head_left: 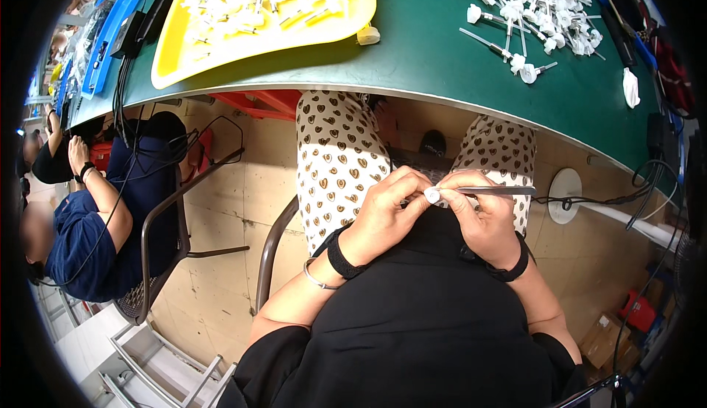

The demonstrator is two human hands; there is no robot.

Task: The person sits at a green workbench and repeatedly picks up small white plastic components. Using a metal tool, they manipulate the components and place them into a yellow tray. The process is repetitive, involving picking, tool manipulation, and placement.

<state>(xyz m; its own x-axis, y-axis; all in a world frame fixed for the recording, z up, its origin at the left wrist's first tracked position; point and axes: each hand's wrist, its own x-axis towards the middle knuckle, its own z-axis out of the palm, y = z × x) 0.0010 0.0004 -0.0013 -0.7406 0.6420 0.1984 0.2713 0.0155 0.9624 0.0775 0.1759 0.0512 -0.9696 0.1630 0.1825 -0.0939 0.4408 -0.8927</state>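
Note:
Above my lap, my left hand [389, 208] is closed, pinching a small round white plastic part [432, 195] between thumb and fingertips. Close against it on the right, my right hand [482, 220] is closed around slim grey metal tweezers [501, 190], whose wider end points right. The working end of the tweezers is hidden by my fingers and the white part. My right fingertips also touch or nearly touch that part. On the green table ahead, a yellow tray [166, 65] holds a heap of white plastic pieces with thin stems, and a similar pile [545, 10] lies loose to the right.
A single white piece [631, 88] lies near the table's right side, close to cables [652, 180]. Something small and yellowish [368, 36] sits beside the tray. On the left, another person [96, 231] sits on a chair [158, 238]. A blue tray [110, 40] stands beyond.

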